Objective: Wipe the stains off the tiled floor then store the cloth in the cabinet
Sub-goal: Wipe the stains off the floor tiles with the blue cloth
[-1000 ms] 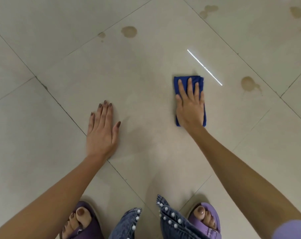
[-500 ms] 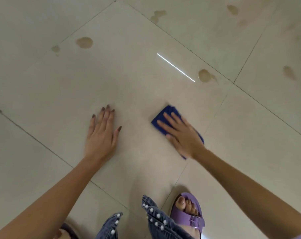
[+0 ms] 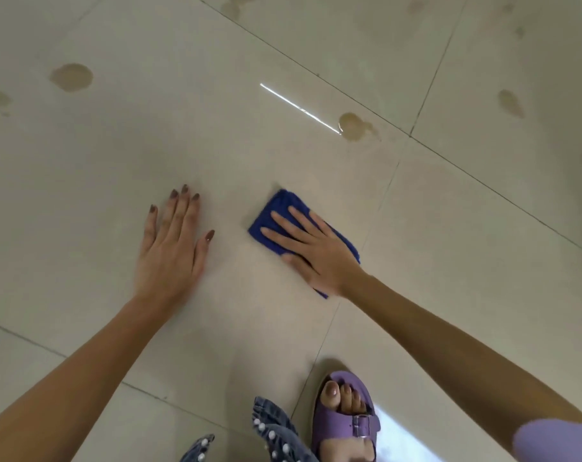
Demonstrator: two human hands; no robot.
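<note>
Cloth (image 3: pixel 283 200): folded blue pad flat on the floor (image 3: pixel 116 161), at 3 o'clock of the left hand, pinned under a palm so it can scrub.
Right hand (image 3: pixel 316 255): fingers straight and spread, pressing the cloth down, pointing to 10 o'clock.
Left hand (image 3: pixel 169 258): flat on bare tile, fingers close, thumb out. I'd say it props the crouch.
Stains: unwiped brown blots, the nearest (image 3: pixel 353 125) at 1 o'clock of the cloth, another (image 3: pixel 71 76) at 10, both well apart.
Cabinet: not in sight.

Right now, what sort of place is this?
Probably an indoor room: a glossy tiled floor with grout lines, a strip light's reflection on it, and brown stains near a blue cloth.
</note>
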